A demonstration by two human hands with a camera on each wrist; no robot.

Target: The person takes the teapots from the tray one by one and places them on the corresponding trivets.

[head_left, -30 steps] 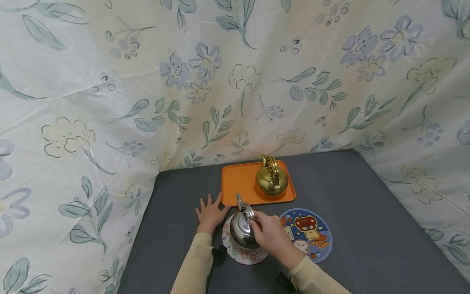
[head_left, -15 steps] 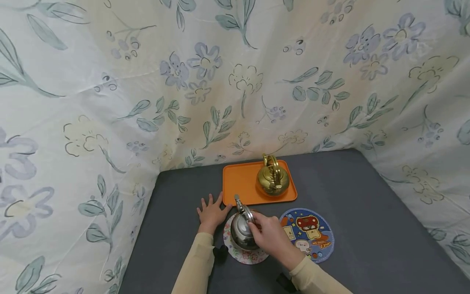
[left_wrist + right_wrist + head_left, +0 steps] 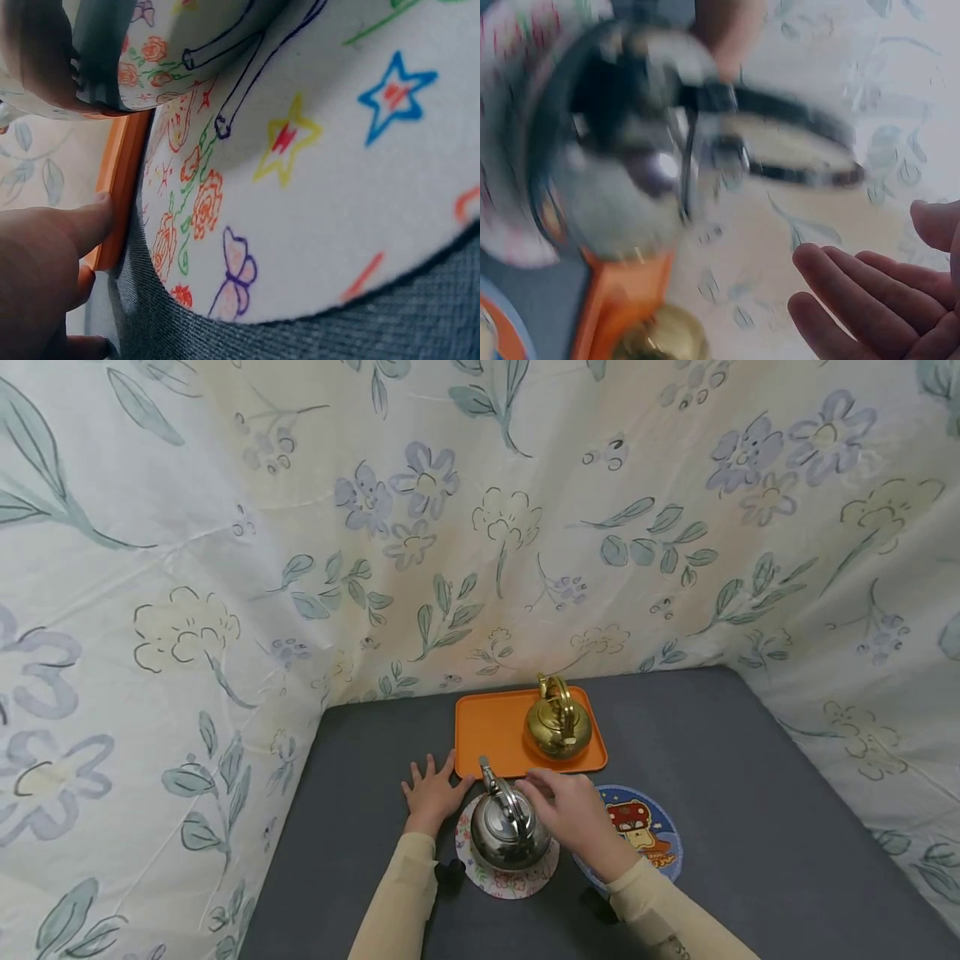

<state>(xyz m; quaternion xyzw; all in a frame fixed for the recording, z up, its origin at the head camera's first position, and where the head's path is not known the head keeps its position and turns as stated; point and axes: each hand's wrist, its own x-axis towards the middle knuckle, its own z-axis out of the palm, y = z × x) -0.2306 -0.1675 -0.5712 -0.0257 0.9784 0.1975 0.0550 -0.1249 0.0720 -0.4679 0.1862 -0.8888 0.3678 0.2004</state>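
A shiny silver kettle (image 3: 507, 837) stands on a round white mat (image 3: 504, 887) printed with flowers and stars. Its looped handle rises from the top, as the right wrist view shows. My right hand (image 3: 573, 814) is beside the handle, apart from it, with thumb and fingers loosely spread and nothing between them. Fingers spread, my left hand (image 3: 433, 797) rests on the table at the near left corner of an orange tray (image 3: 487, 731). In the left wrist view the left thumb (image 3: 94, 217) touches the tray's edge.
On the tray's right half stands a golden kettle (image 3: 558, 727). A round blue cartoon mat (image 3: 663, 835) lies right of the silver kettle, partly under my right forearm. Behind the grey table (image 3: 750, 827) hangs a floral cloth (image 3: 525, 527).
My right hand has let go of the silver kettle's handle and moved a little to the right. The silver kettle stays on the white mat. My left hand has not moved.
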